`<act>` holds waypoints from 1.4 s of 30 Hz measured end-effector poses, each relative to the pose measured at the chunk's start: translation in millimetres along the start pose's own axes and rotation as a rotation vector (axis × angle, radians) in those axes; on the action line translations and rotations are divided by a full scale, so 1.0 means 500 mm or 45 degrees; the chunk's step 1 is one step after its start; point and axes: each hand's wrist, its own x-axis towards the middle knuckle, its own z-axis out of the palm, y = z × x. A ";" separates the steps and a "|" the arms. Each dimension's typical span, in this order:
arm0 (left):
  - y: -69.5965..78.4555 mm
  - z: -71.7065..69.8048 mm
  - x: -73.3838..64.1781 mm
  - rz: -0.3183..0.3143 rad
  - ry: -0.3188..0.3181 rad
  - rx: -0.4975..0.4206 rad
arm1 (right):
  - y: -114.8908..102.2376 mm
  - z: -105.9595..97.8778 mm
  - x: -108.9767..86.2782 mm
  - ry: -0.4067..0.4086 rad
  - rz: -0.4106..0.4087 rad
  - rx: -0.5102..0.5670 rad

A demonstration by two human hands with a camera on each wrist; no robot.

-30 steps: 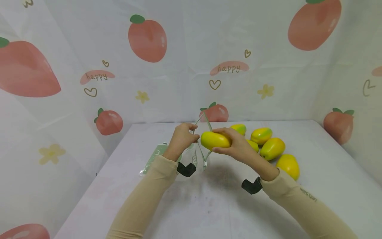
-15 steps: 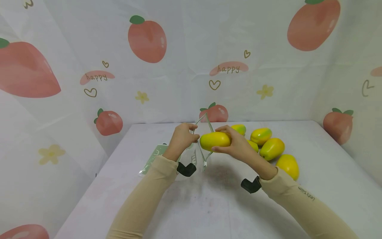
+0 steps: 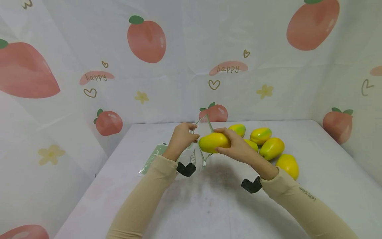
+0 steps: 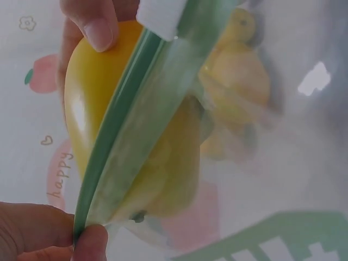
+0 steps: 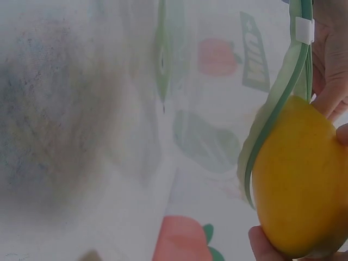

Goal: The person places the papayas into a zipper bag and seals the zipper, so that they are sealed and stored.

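My left hand (image 3: 180, 139) pinches the green zip edge (image 4: 117, 117) of a clear plastic zip bag (image 4: 283, 168) between thumb and fingers. A white slider (image 5: 304, 30) sits on that edge. The bag's mouth is spread. My right hand (image 3: 240, 147) grips a yellow mango (image 3: 212, 142) at the mouth. In the left wrist view, the mango's stem end shows through the film, inside the rim, while the rest sticks out. The right wrist view shows the mango (image 5: 299, 179) against the green edge, with part of my right hand cut off.
Several more yellow mangoes (image 3: 272, 148) lie on the white table (image 3: 209, 209) to the right, beyond my right forearm. Green-printed clear plastic (image 3: 153, 158) lies left of my left hand; cannot tell whether it belongs to the same bag. A fruit-patterned cloth (image 3: 179, 89) hangs behind.
The mango in my right hand has shifted slightly left and down at the bag's mouth, its left end dipping a little. My left hand has stayed in place on the zip edge.
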 end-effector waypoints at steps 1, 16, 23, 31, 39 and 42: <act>0.000 0.000 0.000 -0.001 0.000 -0.005 | -0.001 0.000 0.000 0.004 0.016 -0.006; 0.006 -0.005 -0.001 0.005 0.010 -0.002 | -0.007 0.001 0.004 0.114 0.061 0.034; 0.006 -0.005 0.000 0.011 0.011 0.004 | -0.009 0.004 0.008 0.123 0.018 0.033; 0.013 -0.008 -0.002 0.000 0.008 -0.003 | -0.011 0.006 0.012 0.126 -0.004 0.039; 0.014 -0.010 -0.004 -0.003 0.002 0.007 | -0.013 0.012 0.013 0.104 -0.012 0.069; 0.015 -0.010 -0.004 0.000 0.005 0.011 | -0.012 0.013 0.014 0.097 -0.010 0.067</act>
